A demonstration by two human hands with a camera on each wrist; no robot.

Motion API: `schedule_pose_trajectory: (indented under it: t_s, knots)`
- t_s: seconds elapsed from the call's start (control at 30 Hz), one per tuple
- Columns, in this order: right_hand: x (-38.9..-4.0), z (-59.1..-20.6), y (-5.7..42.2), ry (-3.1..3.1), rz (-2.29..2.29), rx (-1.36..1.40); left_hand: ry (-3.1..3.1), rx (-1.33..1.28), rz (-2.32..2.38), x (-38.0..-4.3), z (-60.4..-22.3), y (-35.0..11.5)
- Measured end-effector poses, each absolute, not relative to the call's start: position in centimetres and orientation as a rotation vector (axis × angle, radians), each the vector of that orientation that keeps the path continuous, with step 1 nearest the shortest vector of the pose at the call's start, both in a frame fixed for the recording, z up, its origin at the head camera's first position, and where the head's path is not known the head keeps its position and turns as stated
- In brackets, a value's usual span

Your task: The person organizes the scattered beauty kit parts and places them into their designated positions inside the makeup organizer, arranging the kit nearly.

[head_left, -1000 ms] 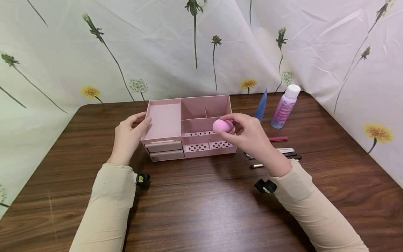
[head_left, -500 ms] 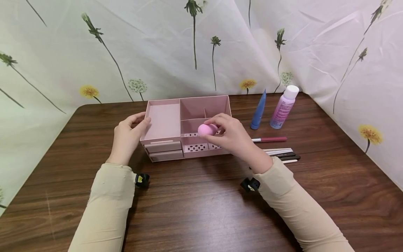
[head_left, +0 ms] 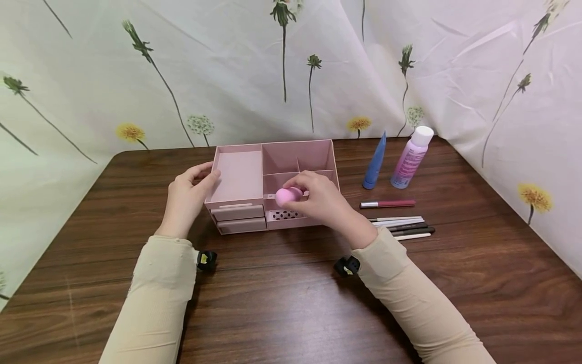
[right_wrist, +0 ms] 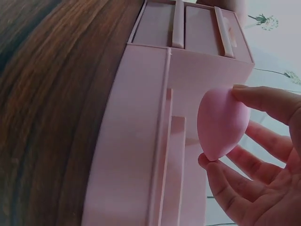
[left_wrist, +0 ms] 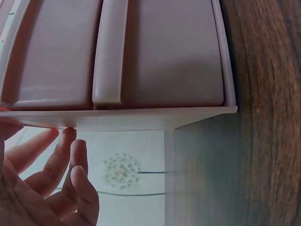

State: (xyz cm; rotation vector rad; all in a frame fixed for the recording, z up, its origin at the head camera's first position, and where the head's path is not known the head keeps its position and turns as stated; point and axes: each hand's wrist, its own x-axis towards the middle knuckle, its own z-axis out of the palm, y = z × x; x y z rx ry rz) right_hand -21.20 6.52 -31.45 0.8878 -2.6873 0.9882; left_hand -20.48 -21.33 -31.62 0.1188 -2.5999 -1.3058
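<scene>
My right hand (head_left: 313, 197) pinches a pink egg-shaped makeup sponge (head_left: 288, 195) between thumb and fingers. In the right wrist view the makeup sponge (right_wrist: 223, 122) has its narrow end downward, beside the pink organizer's front. The makeup organizer (head_left: 238, 174) stands on the table, with a flat top tray and two closed drawers at left and divided compartments at right. My left hand (head_left: 187, 199) rests against the organizer's left side. In the left wrist view my left hand's fingers (left_wrist: 63, 150) touch the outer side wall, loosely bent.
Right of the organizer stand a blue tube (head_left: 375, 164) and a pink-purple spray bottle (head_left: 410, 159) with a white cap. A red-handled brush (head_left: 393, 203) and several thin makeup brushes (head_left: 409, 227) lie on the wooden table (head_left: 282, 303). A flowered cloth (head_left: 236, 65) hangs behind.
My right hand has moved left and slightly toward me with the makeup sponge, from the right compartments to nearer the organizer's middle. The left hand has stayed at the organizer's side.
</scene>
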Motion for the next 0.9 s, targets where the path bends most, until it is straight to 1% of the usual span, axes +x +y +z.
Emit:
schedule_pose_trajectory:
  t_s: [0.67, 0.9]
  knots:
    - [-21.6, -32.8, 5.6, -2.746, 0.812, 0.973, -2.619, 0.107, -1.307, -20.3, -31.3, -21.5]
    - [-21.6, -33.4, 5.3, -2.749, 0.871, 1.004, -2.626, 0.108, -1.295, -20.2, -31.3, -21.3]
